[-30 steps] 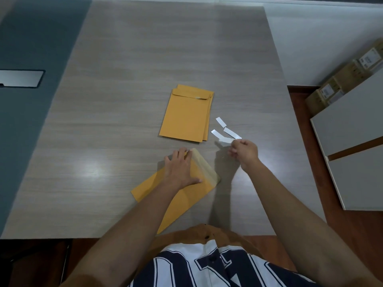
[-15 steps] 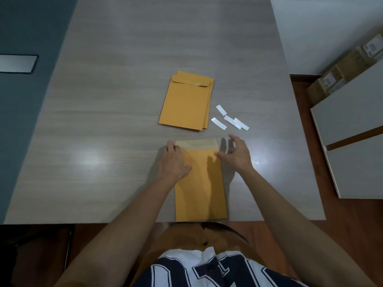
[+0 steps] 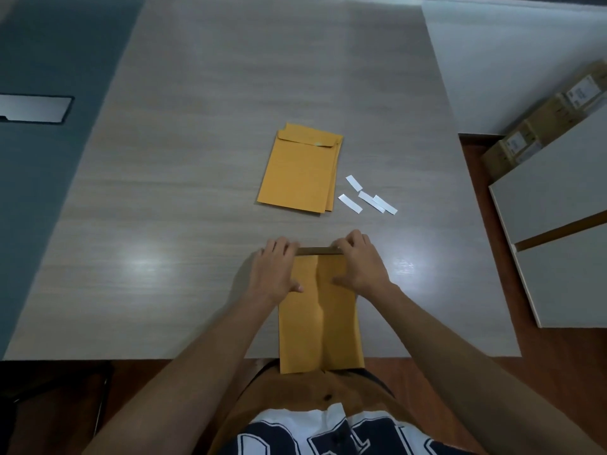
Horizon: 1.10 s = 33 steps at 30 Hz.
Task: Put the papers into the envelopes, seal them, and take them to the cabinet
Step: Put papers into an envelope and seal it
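Observation:
A yellow-brown envelope (image 3: pixel 320 320) lies lengthwise on the grey wood table (image 3: pixel 197 198), its near end hanging over the front edge. Its flap (image 3: pixel 317 250) stands folded up at the far end. My left hand (image 3: pixel 277 270) grips the flap's left corner, thumb on the envelope body. My right hand (image 3: pixel 359 266) grips the flap's right corner the same way. A stack of envelopes (image 3: pixel 302 169) with flaps folded shut lies farther back at the table's middle. No loose papers are visible.
Several white peel-off strips (image 3: pixel 368 198) lie right of the stack. A white cabinet (image 3: pixel 558 231) stands to the right, cardboard boxes (image 3: pixel 542 126) behind it. A dark floor area with a metal plate (image 3: pixel 33 108) is at the left.
My right hand dropped a white strip by the others and came to the envelope. The envelope was turned straight, and both hands now lift its flap over.

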Each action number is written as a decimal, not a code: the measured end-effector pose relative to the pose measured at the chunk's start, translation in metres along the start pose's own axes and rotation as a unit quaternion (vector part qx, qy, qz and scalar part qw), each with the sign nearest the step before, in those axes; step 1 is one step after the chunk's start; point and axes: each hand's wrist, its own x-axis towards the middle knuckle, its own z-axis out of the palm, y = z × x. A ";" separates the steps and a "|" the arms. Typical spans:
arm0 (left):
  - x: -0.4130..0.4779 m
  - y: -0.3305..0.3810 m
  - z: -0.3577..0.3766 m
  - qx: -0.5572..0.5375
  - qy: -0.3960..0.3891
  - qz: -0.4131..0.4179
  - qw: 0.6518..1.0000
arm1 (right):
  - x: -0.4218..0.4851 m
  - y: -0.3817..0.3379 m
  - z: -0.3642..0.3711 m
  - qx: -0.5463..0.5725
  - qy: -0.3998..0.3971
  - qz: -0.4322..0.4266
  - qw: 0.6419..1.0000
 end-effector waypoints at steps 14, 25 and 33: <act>-0.037 -0.016 0.030 0.018 0.029 0.085 0.996 | -0.034 -0.032 0.044 -0.080 -0.051 -0.114 0.989; -0.047 -0.011 0.029 0.104 -0.037 0.039 0.993 | -0.040 0.000 0.037 -0.141 -0.088 -0.093 0.982; -0.045 0.006 0.023 0.080 -0.070 -0.005 0.994 | -0.053 0.020 0.031 -0.140 -0.088 -0.044 0.985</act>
